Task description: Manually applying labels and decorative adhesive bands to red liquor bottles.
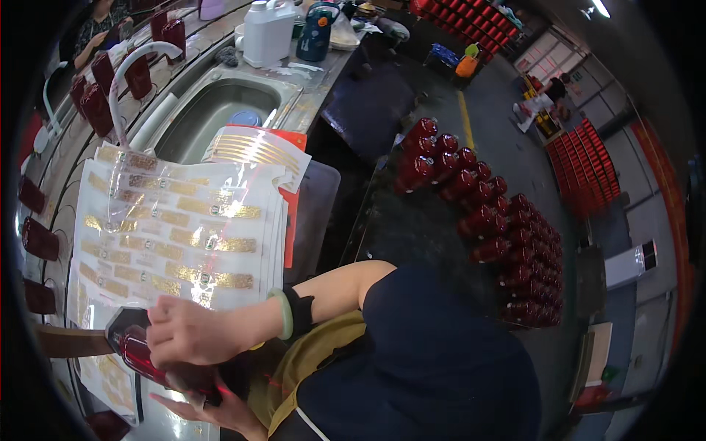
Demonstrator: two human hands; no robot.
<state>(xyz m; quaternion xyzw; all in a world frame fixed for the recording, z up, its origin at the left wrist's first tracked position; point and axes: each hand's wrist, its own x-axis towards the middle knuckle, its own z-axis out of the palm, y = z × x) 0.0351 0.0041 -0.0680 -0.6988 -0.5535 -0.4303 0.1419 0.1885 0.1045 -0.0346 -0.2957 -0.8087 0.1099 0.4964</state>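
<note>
A dark red, glossy glass bottle [134, 353] lies tilted at the lower left, with a dark angular end [121, 328] beside a brown wooden bar [73, 342]. My right hand [184, 334], below a pale green bangle, is closed against the bottle's upper side, its fingers curled. Whether those fingers also hold something small is hidden. Under the bottle's nearer end, my left hand [220, 411] supports it with thumb and fingers around it, partly in shadow. Just beyond my hands lie stacked transparent decal sheets [176, 235] with gold patterned strips.
A metal sink [209, 136] with a white curved tap [118, 88] lies beyond the sheets. A white jug [266, 33] and a dark blue flask [318, 33] stand behind it. Red bottles line the left [40, 239], and many more stand at right [482, 220]. A person [548, 99] is far off.
</note>
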